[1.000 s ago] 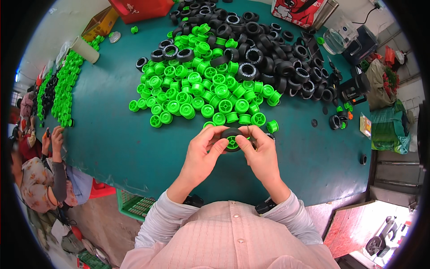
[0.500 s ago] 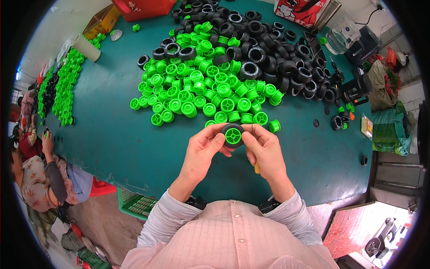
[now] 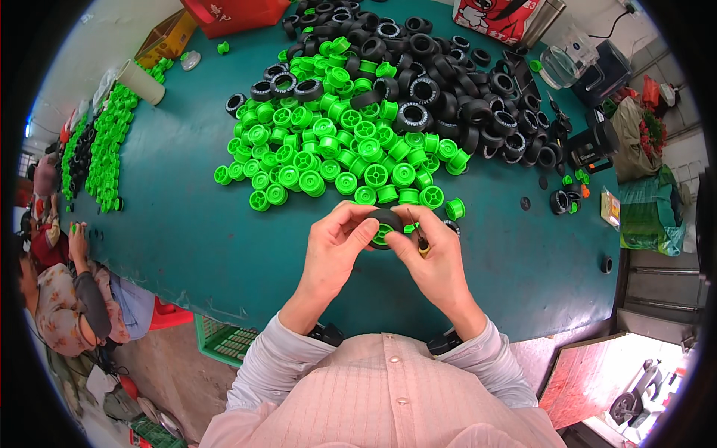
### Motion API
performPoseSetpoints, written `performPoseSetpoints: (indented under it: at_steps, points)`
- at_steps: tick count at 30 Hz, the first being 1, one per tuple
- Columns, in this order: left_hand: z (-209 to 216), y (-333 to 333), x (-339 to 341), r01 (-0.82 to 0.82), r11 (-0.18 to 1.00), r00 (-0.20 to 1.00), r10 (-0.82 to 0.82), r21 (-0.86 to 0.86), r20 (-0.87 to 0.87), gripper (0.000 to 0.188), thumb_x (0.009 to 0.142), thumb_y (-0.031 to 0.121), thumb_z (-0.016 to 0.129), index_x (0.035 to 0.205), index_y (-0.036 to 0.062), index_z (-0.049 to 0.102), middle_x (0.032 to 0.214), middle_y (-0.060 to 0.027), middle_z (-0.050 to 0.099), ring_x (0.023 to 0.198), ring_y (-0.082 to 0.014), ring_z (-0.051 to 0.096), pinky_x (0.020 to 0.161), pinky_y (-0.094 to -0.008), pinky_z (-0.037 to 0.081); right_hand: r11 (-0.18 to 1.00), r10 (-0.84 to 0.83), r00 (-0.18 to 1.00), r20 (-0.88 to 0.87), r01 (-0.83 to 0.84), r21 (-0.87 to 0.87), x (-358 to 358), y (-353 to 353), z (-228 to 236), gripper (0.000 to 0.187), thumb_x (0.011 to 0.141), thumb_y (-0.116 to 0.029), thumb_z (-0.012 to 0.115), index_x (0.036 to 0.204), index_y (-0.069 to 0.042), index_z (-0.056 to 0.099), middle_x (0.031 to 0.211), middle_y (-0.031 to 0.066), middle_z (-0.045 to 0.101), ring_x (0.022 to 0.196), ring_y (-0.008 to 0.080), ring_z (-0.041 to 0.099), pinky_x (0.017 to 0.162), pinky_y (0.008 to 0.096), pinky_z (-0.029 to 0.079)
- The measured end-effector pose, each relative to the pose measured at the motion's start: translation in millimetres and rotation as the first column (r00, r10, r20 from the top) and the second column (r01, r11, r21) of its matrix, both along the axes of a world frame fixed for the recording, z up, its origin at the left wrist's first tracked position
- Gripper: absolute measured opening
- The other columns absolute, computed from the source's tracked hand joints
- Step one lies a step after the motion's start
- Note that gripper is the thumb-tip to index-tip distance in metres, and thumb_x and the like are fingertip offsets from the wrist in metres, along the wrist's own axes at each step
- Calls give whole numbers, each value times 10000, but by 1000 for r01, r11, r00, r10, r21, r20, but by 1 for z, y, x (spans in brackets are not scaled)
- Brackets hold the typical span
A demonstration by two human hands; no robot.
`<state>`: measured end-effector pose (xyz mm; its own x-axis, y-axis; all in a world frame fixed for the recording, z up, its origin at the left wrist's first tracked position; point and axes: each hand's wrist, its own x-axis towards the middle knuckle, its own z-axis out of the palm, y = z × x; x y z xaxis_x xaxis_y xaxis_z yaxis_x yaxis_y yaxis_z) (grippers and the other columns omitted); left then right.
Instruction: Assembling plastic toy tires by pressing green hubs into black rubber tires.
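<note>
Between my two hands, above the near part of the table, is a small toy wheel (image 3: 386,217), a black tyre around a green spoked rim, tilted so the rim shows at its lower side. My left hand (image 3: 336,243) pinches its left side with thumb and fingers. On the other side my right hand (image 3: 439,261) has its thumb against the rim. A thin pick-like tool with a yellow handle (image 3: 423,246) is also held in my right hand, its shaft pointing up. Just beyond the hands lies a heap of green rims (image 3: 327,145); black tyres (image 3: 448,82) are piled behind and to the right.
Rows of green rims (image 3: 112,142) line the left side, near a beige cylinder (image 3: 140,82). A red box (image 3: 231,15) stands at the back, a clear jug (image 3: 559,67) and a black container (image 3: 595,145) at the right. Another person (image 3: 71,299) sits at the left edge.
The wheel has tipped, its rim face turning downward. My right hand's grip has shifted, and the tool's shaft shows more. A dark ring-shaped piece now shows beyond my right hand.
</note>
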<state>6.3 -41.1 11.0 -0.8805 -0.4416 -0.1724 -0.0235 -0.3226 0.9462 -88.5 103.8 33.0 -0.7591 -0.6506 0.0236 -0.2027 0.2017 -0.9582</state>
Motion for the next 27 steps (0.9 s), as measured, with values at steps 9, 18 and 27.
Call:
performPoseSetpoints:
  at_steps: [9, 18, 27]
  points:
    - [6, 2, -3, 19, 985, 999, -24, 173, 23, 306, 957, 118, 685, 1220, -17, 609, 1031, -58, 679, 917, -114, 639, 699, -267, 569, 997, 25, 967, 253, -8, -71, -6, 2, -2, 262, 933, -85, 667, 1174, 0, 611, 914, 34, 657, 724, 78, 553, 627, 243, 448]
    - [9, 5, -3, -65, 975, 997, 55, 214, 52, 279, 960, 152, 685, 1177, -17, 636, 1006, -51, 688, 867, -100, 641, 680, -260, 548, 997, 18, 944, 330, 7, -74, -3, 7, -3, 359, 897, -112, 724, 1215, -5, 597, 935, -2, 647, 618, 22, 442, 559, 212, 371]
    - [0, 2, 2, 52, 994, 994, -62, 100, 92, 262, 976, 163, 667, 1156, -24, 629, 1044, -74, 683, 890, -123, 649, 737, -288, 560, 994, -38, 956, 292, 66, -89, 0, 4, -2, 195, 940, -99, 663, 1105, 4, 651, 921, -10, 648, 632, 15, 480, 551, 213, 374]
